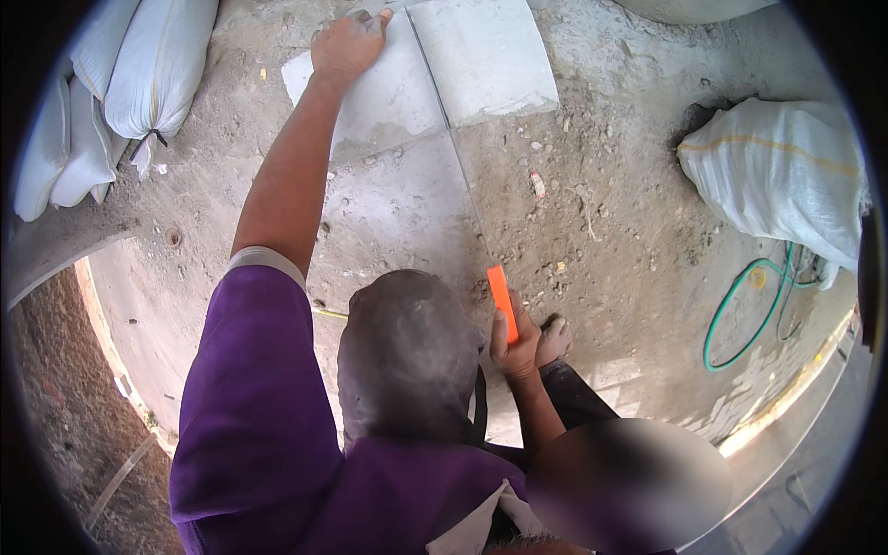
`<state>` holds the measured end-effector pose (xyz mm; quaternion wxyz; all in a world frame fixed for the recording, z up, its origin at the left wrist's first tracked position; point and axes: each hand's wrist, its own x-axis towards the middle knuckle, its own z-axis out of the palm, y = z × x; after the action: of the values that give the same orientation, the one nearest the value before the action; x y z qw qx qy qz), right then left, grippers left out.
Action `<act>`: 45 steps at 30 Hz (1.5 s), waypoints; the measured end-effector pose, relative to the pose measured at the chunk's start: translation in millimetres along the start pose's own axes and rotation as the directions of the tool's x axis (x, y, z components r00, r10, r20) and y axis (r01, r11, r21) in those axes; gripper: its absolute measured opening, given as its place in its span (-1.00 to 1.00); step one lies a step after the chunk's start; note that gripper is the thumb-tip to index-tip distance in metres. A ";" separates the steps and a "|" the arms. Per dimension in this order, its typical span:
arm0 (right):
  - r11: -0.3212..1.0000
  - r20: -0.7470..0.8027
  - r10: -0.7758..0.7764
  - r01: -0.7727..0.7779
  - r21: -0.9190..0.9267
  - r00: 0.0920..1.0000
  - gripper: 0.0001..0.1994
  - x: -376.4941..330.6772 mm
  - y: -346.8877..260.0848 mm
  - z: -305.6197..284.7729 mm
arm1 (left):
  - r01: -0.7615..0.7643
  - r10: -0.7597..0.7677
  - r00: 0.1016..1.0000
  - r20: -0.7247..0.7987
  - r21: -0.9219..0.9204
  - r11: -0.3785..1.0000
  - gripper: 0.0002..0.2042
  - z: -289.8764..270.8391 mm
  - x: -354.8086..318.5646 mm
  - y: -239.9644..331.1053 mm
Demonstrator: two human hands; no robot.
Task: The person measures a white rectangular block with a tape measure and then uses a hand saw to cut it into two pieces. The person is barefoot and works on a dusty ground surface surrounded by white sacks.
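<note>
Orange marker (502, 303) gripped in right hand (514, 347), left hand (346, 44) flat on tile (388, 92): best pressing firmly, marking steadily.

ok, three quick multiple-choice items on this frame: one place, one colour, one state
1. Where does the left hand rest?
A. on the pale grey flat stone slab
B. on a white woven sack
C. on the hose

2. What colour is the coiled hose on the dirt ground?
A. red
B. green
C. black

3. What is the right hand doing?
A. lying open on the ground
B. gripping a sack
C. closed round the narrow orange flat tool

Answers:
1 A: the palm lies on the slab's far corner, well away from the white woven sacks.
2 B: the loop by the right-hand sack is plainly green.
3 C: the fingers wrap the tool's lower end, and its orange tip sticks up above them.
</note>
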<state>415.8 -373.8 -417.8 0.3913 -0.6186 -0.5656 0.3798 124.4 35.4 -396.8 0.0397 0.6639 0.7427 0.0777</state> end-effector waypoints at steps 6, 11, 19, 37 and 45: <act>0.997 -0.014 0.066 -0.066 0.049 0.998 -0.63 97.2 -41.8 23.4 | -0.012 0.014 0.998 -0.055 0.029 1.000 -0.23 39.6 16.0 -31.9; 0.997 -0.008 0.047 -0.047 0.055 0.999 -0.61 13.4 -14.1 9.9 | -0.276 0.313 0.934 -0.175 0.206 0.939 -0.47 49.5 18.3 -41.3; 0.991 -0.029 0.066 -0.062 0.122 0.997 -0.65 99.2 -59.4 33.3 | -0.014 0.018 0.998 -0.057 0.061 0.998 -0.21 30.3 19.4 -48.1; 0.968 0.021 0.010 -0.005 -0.251 1.000 -0.58 2.1 -85.2 -29.1 | 0.076 -0.070 0.992 0.105 -0.051 0.996 -0.39 -10.0 -16.3 9.5; 0.998 0.000 0.064 -0.064 0.016 0.998 -0.65 91.5 -88.0 23.5 | 0.072 -0.068 0.995 0.072 -0.051 0.996 -0.40 -1.6 -29.8 4.6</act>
<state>365.5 -276.5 -349.4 0.3841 -0.6332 -0.5423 0.3967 132.1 6.2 -395.7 0.0864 0.6384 0.7614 0.0727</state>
